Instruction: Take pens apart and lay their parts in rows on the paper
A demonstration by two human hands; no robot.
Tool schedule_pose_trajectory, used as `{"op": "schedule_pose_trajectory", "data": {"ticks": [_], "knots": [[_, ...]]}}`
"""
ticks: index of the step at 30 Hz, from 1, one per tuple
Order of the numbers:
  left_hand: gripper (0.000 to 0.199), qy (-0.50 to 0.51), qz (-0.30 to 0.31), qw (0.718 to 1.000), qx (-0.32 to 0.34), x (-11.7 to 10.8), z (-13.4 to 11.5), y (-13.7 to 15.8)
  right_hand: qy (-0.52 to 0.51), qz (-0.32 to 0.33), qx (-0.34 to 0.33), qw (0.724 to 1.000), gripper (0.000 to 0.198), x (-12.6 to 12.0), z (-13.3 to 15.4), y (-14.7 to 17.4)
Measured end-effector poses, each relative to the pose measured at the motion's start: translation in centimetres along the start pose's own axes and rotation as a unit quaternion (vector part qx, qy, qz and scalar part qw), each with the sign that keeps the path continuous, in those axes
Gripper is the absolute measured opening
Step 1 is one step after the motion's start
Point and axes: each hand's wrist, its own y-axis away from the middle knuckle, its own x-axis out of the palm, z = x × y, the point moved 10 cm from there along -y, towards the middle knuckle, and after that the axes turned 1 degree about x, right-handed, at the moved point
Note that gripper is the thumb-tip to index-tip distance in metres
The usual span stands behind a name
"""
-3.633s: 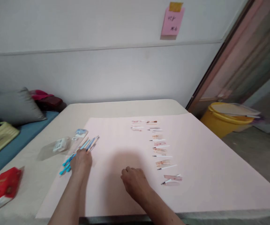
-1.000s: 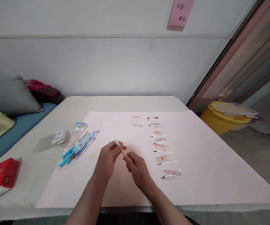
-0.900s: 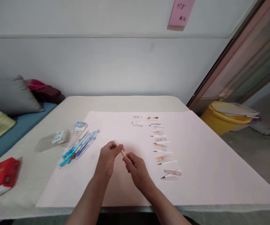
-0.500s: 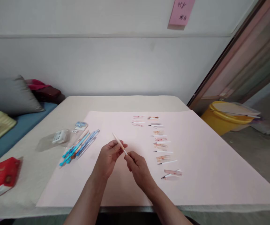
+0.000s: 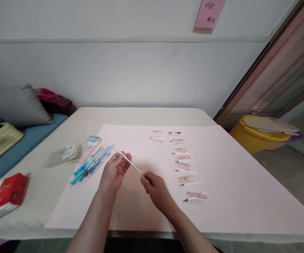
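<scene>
My left hand (image 5: 115, 170) holds a slim pale pen barrel (image 5: 119, 151) between thumb and fingers, its tip pointing up and left. From the barrel's lower end a thin white pen refill (image 5: 134, 166) sticks out toward my right hand (image 5: 153, 185). That hand is closed in a pinch at the refill's far end; its fingertips hide the exact contact. To the right, white refills (image 5: 185, 172) with dark tips lie beside clear and pinkish pen parts (image 5: 185, 179) in a column. A bundle of blue, light and brown pens (image 5: 92, 163) rests left of my left hand.
A pink sheet (image 5: 233, 196) covers much of the cream tabletop (image 5: 141, 116). On the left are a clear plastic packet (image 5: 70, 153), a small blue-and-white package (image 5: 94, 140) and a red tissue pack (image 5: 5, 196). A yellow bin (image 5: 257, 135) stands beyond the right edge.
My left hand has moved left with the barrel, away from my right hand. A longer stretch of white refill now shows between them. The view has shifted slightly.
</scene>
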Motion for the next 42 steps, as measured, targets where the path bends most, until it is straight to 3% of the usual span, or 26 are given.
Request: {"op": "schedule_pose_trajectory", "data": {"ticks": [3, 6, 10, 13, 19, 24, 27, 29, 30, 32, 35, 38, 42], "knots": [[0.007, 0.023, -0.028, 0.999, 0.011, -1.0, -0.8, -0.5, 0.045, 0.014, -0.007, 0.999, 0.024, 0.2, -0.1, -0.1], [0.008, 0.042, -0.060, 0.997, 0.027, -2.0, -1.6, -0.8, 0.169, 0.020, 0.001, 0.985, 0.018, 0.3, -1.1, -0.3], [0.008, 0.048, -0.070, 0.996, 0.023, -2.2, -1.6, -0.7, 0.409, 0.041, -0.038, 0.911, 0.018, 1.7, -2.2, -0.5], [0.007, 0.048, -0.058, 0.997, 0.012, -1.5, -0.9, -0.5, 0.487, 0.059, -0.077, 0.868, 0.023, 2.9, -2.5, -0.8], [0.006, 0.032, -0.033, 0.999, 0.008, -0.6, 0.0, 0.0, 0.501, 0.065, -0.069, 0.860, 0.021, 3.1, -3.2, -1.8], [0.007, 0.018, -0.002, 1.000, -0.006, 0.4, 0.8, 0.5, 0.476, 0.042, -0.052, 0.877, 0.021, 2.5, -3.5, -2.3], [0.008, 0.021, 0.007, 1.000, -0.015, 0.9, 1.2, 0.9, 0.356, -0.006, -0.034, 0.934, 0.020, 1.4, -2.7, -2.3], [0.008, 0.028, 0.015, 0.999, -0.025, 1.4, 1.6, 1.1, 0.138, -0.042, -0.008, 0.989, 0.030, 0.4, -2.4, -2.1], [0.008, 0.033, 0.020, 0.999, -0.032, 1.7, 1.9, 1.3, -0.001, -0.049, 0.006, 0.999, 0.035, 0.2, -2.4, -2.0], [0.009, 0.039, 0.036, 0.998, -0.046, 2.3, 2.6, 1.7, -0.261, -0.049, 0.031, 0.964, 0.038, 0.3, -2.4, -1.7], [0.010, 0.025, 0.071, 0.996, -0.057, 3.4, 3.6, 2.3, -0.491, -0.068, 0.059, 0.866, 0.027, 0.2, -2.8, -1.5], [0.014, -0.003, 0.080, 0.995, -0.060, 3.8, 4.3, 2.7, -0.584, -0.083, 0.088, 0.803, 0.019, 0.2, -3.7, -1.3], [0.016, -0.035, 0.065, 0.996, -0.045, 3.7, 4.1, 2.7, -0.606, -0.077, 0.097, 0.786, 0.020, -0.2, -4.0, -1.3]]}}
